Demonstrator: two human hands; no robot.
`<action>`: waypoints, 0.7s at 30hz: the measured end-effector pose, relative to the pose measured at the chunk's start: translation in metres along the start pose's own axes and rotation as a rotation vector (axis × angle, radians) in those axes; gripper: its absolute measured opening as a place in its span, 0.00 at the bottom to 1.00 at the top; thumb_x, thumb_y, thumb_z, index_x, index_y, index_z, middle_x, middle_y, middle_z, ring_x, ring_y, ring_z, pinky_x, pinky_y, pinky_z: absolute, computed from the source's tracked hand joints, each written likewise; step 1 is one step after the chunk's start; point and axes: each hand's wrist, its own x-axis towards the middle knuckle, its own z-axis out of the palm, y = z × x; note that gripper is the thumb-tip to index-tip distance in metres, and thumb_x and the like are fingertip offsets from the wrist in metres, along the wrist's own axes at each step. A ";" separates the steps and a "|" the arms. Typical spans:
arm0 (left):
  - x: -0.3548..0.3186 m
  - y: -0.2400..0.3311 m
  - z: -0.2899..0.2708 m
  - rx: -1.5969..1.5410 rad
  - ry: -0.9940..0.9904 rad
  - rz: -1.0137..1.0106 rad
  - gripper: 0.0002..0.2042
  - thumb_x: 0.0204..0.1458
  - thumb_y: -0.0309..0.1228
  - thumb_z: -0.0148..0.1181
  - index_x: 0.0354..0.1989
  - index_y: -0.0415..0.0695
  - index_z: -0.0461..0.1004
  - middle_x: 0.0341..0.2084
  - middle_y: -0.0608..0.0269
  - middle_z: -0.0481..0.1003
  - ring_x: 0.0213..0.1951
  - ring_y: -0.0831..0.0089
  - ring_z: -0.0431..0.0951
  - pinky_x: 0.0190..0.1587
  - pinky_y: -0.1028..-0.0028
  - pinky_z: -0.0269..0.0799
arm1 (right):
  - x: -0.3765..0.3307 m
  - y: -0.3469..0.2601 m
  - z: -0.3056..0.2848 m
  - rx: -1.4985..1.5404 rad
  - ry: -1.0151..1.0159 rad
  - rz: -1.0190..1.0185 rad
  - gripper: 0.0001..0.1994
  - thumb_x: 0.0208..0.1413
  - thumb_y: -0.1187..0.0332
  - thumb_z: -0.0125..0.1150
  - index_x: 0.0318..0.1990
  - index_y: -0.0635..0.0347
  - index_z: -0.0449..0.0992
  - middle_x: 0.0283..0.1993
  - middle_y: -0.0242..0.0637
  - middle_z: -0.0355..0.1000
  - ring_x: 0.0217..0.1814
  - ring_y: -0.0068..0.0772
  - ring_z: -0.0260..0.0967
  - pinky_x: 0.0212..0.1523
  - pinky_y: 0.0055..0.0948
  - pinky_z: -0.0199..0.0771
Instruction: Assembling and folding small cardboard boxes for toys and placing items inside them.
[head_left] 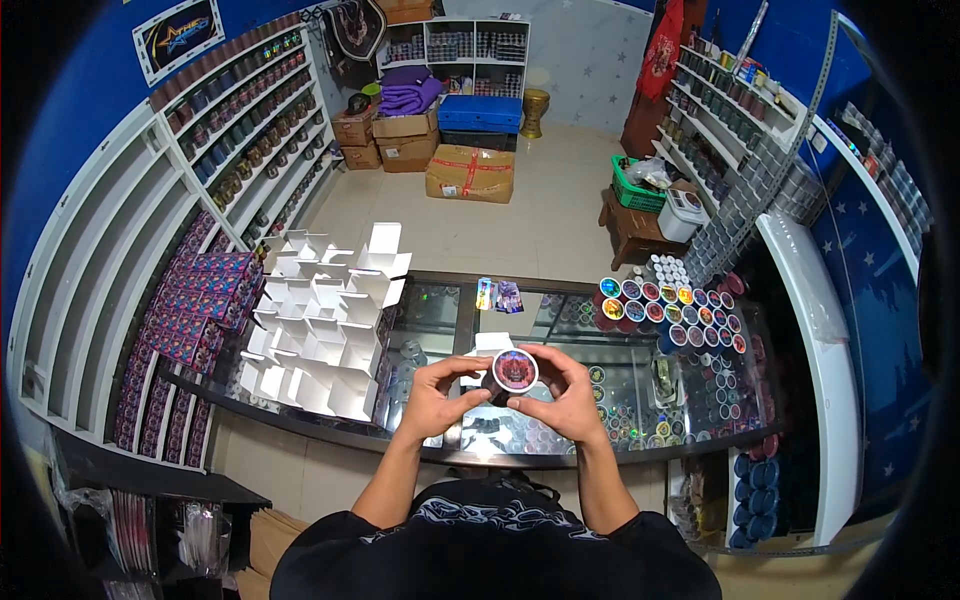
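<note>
A small round jar [516, 371] with a white-rimmed lid and a dark red printed top is held above the glass counter [540, 335]. My left hand [450, 392] closes on its left side, thumb low and fingers behind. From the other side my right hand [560, 395] grips it, with the thumb near the lower rim. The jar's body is mostly hidden by its lid and my fingers. Just behind my left fingers stands a white box [493, 341], only partly visible. Farther back on the counter lie several small colourful packets or cards [499, 295].
Several open white boxes [325, 325] crowd the counter's left, beside stacked purple patterned boxes [205, 290]. Rows of lidded jars [672, 310] stand at the right. Shelves of spools or jars [240, 125] line the left wall. Cardboard boxes [470, 174] rest on the floor beyond.
</note>
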 end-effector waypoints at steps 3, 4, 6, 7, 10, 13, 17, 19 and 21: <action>-0.001 -0.008 -0.007 0.002 0.031 -0.058 0.19 0.44 0.17 0.62 0.48 0.36 0.74 0.48 0.55 0.74 0.51 0.70 0.73 0.52 0.72 0.68 | 0.005 0.012 -0.007 0.035 0.031 0.023 0.36 0.33 0.84 0.70 0.56 0.67 0.64 0.51 0.36 0.67 0.54 0.27 0.67 0.58 0.29 0.69; -0.001 -0.015 -0.013 0.070 0.066 -0.069 0.19 0.44 0.16 0.61 0.48 0.37 0.74 0.49 0.56 0.74 0.51 0.71 0.73 0.51 0.73 0.69 | 0.007 0.015 -0.011 0.083 0.066 0.009 0.36 0.32 0.86 0.68 0.56 0.67 0.63 0.49 0.35 0.67 0.53 0.26 0.67 0.57 0.28 0.69; 0.002 -0.027 -0.021 0.214 0.145 -0.063 0.19 0.44 0.17 0.58 0.48 0.40 0.75 0.48 0.58 0.75 0.49 0.72 0.74 0.48 0.76 0.69 | 0.011 0.016 -0.018 0.117 0.166 -0.012 0.35 0.32 0.85 0.64 0.56 0.69 0.64 0.50 0.34 0.67 0.52 0.25 0.67 0.56 0.27 0.68; 0.003 -0.032 -0.025 0.279 0.185 -0.089 0.18 0.44 0.18 0.58 0.47 0.41 0.76 0.47 0.59 0.76 0.48 0.72 0.74 0.47 0.76 0.69 | 0.014 0.026 -0.025 0.146 0.176 -0.028 0.32 0.34 0.86 0.64 0.54 0.68 0.66 0.48 0.35 0.68 0.52 0.26 0.68 0.55 0.27 0.69; 0.006 -0.047 -0.031 0.363 0.246 -0.126 0.18 0.44 0.18 0.56 0.45 0.43 0.77 0.45 0.60 0.77 0.47 0.69 0.76 0.47 0.74 0.68 | 0.022 0.038 -0.034 0.207 0.225 0.025 0.30 0.34 0.85 0.62 0.53 0.65 0.67 0.46 0.32 0.69 0.49 0.25 0.69 0.51 0.25 0.71; 0.009 -0.060 -0.030 0.533 0.184 -0.109 0.21 0.40 0.16 0.52 0.46 0.43 0.76 0.46 0.55 0.76 0.51 0.60 0.74 0.53 0.68 0.67 | 0.022 0.058 -0.035 0.203 0.231 0.081 0.30 0.33 0.85 0.62 0.51 0.64 0.68 0.46 0.31 0.69 0.49 0.24 0.69 0.50 0.25 0.71; 0.016 -0.095 -0.033 0.510 0.090 -0.100 0.29 0.35 0.13 0.45 0.52 0.43 0.72 0.53 0.53 0.71 0.57 0.55 0.67 0.64 0.65 0.57 | 0.024 0.074 -0.027 0.157 0.192 0.146 0.29 0.33 0.84 0.62 0.51 0.64 0.68 0.46 0.32 0.70 0.49 0.24 0.69 0.50 0.24 0.71; 0.017 -0.116 -0.038 0.530 0.055 -0.094 0.29 0.36 0.14 0.46 0.53 0.43 0.71 0.54 0.53 0.70 0.58 0.55 0.66 0.64 0.65 0.57 | 0.025 0.082 -0.024 0.127 0.168 0.153 0.29 0.34 0.84 0.63 0.51 0.64 0.68 0.46 0.31 0.70 0.49 0.24 0.69 0.49 0.24 0.71; 0.018 -0.133 -0.043 0.551 0.019 -0.084 0.29 0.37 0.14 0.46 0.53 0.43 0.71 0.55 0.53 0.70 0.59 0.55 0.66 0.64 0.65 0.56 | 0.025 0.092 -0.023 0.034 0.154 0.129 0.29 0.34 0.83 0.64 0.51 0.63 0.68 0.45 0.31 0.70 0.48 0.22 0.69 0.49 0.23 0.71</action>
